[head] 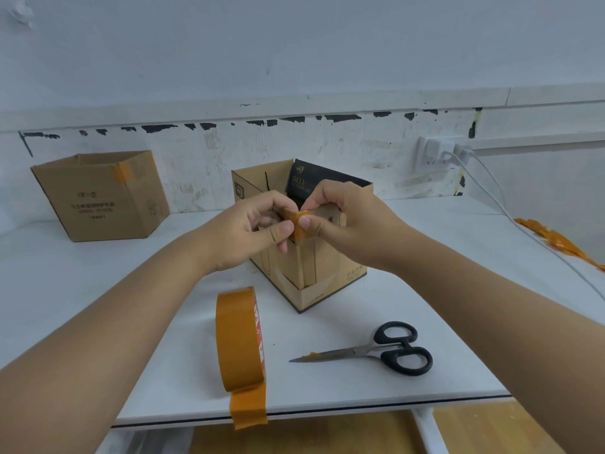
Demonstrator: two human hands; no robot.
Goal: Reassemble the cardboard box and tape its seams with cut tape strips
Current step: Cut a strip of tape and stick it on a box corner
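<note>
Both hands are up at the near top corner of the open cardboard box (304,257), which stands at the centre of the white bench (425,257). The left hand (252,231) and the right hand (347,221) are together here, thumbs and fingertips pinched on an orange tape strip (299,229) that wraps over the box's corner edge and runs a little way down it. A dark printed flap or insert shows inside the box at its far side.

At 6 o'clock from the box, the tape roll (240,339) stands on its edge near the front lip of the bench, its loose end hanging down over that lip. At 5 o'clock, the scissors (370,350) lie flat, closed, black handles to the right, with a scrap of orange tape stuck on the blade.

Over at 10 o'clock, a second cardboard box (101,198) sits against the wall, orange tape on its upper corner. At 3 o'clock, crumpled orange tape scraps (556,240) lie by the bench's right edge, a white cable (510,211) running past them from a wall socket (432,155)
</note>
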